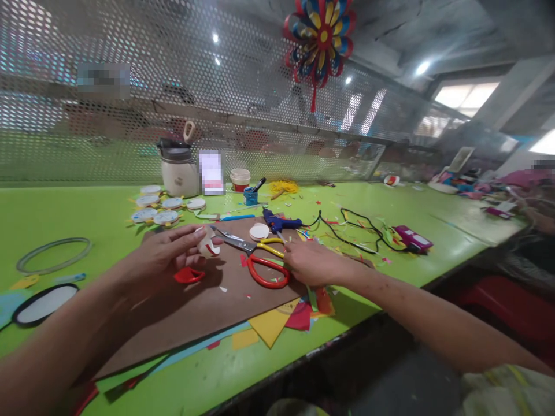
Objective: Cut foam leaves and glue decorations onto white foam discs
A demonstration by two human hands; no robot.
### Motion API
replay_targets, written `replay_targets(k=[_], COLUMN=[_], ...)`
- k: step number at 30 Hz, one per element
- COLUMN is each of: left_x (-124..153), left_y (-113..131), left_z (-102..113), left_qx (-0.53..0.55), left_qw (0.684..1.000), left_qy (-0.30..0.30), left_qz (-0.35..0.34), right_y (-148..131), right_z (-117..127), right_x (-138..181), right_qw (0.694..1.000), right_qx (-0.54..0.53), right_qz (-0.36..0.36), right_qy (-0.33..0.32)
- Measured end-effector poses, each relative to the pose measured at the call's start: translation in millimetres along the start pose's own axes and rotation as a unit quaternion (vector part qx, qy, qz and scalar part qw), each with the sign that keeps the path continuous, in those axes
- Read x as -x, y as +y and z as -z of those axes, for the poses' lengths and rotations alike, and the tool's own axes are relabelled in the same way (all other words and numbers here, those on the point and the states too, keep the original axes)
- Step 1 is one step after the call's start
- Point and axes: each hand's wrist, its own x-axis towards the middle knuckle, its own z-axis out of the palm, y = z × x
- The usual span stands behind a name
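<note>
My left hand [176,248] is closed around a small white curved piece with a red stripe [208,244], held above a brown board [186,323]. Below it lies a red curved piece [189,275]. My right hand [314,263] rests low over the board's right part, fingers curled down beside the scissors' handles; its fingertips are partly hidden, so what they pinch cannot be made out. The scissors [249,247] have one red and one yellow handle, blades toward my left hand. Behind them are a white disc [259,231] and a blue glue gun [281,222].
Several white discs with yellow tabs [166,217] lie at the back left, near a beige jug [178,173]. Further right are a blue jar [250,196] and a purple box [413,239] on a black cord. Coloured paper scraps [271,328] stick out under the board.
</note>
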Motion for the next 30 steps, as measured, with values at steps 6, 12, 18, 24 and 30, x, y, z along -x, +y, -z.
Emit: replay_targets(k=[6, 12, 18, 24, 30], left_x=[-2.8, -0.5, 13.1, 15.1, 16.3], left_y=[0.8, 23.4, 45.0, 44.8, 43.5], left_z=[9.9, 34.0, 45.7, 50.6, 45.4], left_qx=[-0.014, 0.051, 0.165, 0.188, 0.166], left_qw=[0.999, 0.978, 0.923, 0.897, 0.919], left_qy=[0.022, 0.146, 0.273, 0.301, 0.282], left_qz=[-0.033, -0.141, -0.216, -0.262, -0.221], right_y=[-10.8, -11.5, -16.8, -18.0, -20.8], right_z=[-5.3, -4.7, -9.1, -10.6, -10.2], right_x=[1.4, -2.6, -12.8, -7.5, -6.1], right_qw=[0.999, 0.998, 0.998, 0.998, 0.999], right_qx=[0.045, 0.061, 0.065, 0.058, 0.044], right_qz=[0.003, 0.027, -0.002, -0.004, -0.022], right_qy=[0.019, 0.004, -0.009, -0.015, -0.014])
